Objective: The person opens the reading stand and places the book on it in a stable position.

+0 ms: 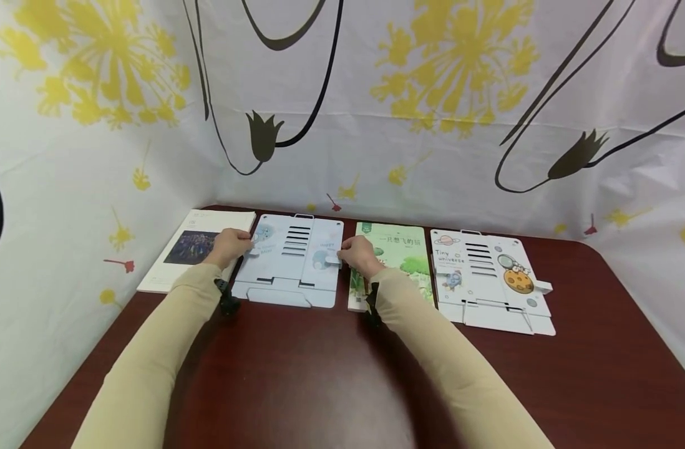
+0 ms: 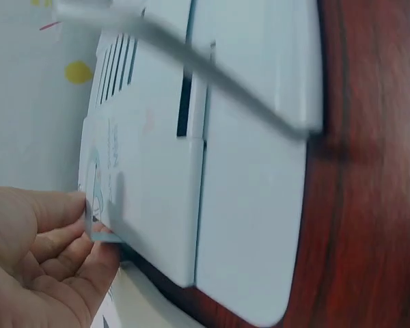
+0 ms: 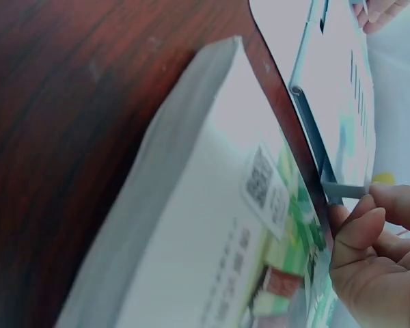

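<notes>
A white folding book stand (image 1: 271, 269) with slots and pale blue cartoon prints lies flat on the table, between two books. At its left edge my left hand (image 1: 229, 245) pinches the small page clip (image 2: 106, 237) between thumb and fingers. On the opposite edge, the thumb and fingertips of my right hand (image 1: 360, 254) pinch the other page clip (image 3: 346, 190). Under my right wrist lies a green picture book (image 1: 395, 249). A white book with a dark photo (image 1: 189, 247) on its cover is beside my left hand.
A second white stand (image 1: 491, 280) with planet and astronaut prints lies to the right of the green book. The dark red wooden table (image 1: 297, 374) extends toward me. A patterned white cloth (image 1: 331, 112) hangs behind and at the left side.
</notes>
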`<act>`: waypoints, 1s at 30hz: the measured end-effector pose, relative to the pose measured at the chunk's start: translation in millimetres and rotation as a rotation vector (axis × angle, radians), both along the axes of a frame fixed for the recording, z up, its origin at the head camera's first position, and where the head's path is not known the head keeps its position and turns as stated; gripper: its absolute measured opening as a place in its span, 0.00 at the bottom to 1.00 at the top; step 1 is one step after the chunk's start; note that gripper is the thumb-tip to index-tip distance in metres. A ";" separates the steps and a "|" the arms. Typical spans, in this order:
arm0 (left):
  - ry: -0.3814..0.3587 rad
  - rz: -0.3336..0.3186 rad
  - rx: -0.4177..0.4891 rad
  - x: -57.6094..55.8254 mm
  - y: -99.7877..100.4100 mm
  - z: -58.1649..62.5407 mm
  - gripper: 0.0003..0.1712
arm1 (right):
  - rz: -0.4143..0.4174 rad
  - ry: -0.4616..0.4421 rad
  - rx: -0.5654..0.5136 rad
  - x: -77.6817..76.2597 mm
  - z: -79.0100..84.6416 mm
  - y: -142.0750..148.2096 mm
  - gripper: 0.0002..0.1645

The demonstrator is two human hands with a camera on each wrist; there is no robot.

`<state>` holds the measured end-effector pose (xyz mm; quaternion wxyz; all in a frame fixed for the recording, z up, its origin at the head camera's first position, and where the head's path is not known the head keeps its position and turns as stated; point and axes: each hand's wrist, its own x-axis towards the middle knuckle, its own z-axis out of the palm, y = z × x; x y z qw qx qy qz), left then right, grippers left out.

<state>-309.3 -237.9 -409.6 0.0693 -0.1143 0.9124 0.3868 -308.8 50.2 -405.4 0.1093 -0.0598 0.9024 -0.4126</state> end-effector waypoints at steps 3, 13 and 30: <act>0.000 0.015 0.037 -0.6 3.1 -2.0 0.25 | -0.024 0.004 -0.011 -1.0 -3.4 -1.4 0.13; -0.001 0.094 0.175 4.4 6.9 -1.9 0.26 | -0.117 -0.019 -0.063 3.7 -8.6 -4.4 0.22; 0.082 0.158 0.345 3.6 -4.0 7.7 0.27 | -0.135 0.083 -0.272 11.4 0.0 -4.5 0.14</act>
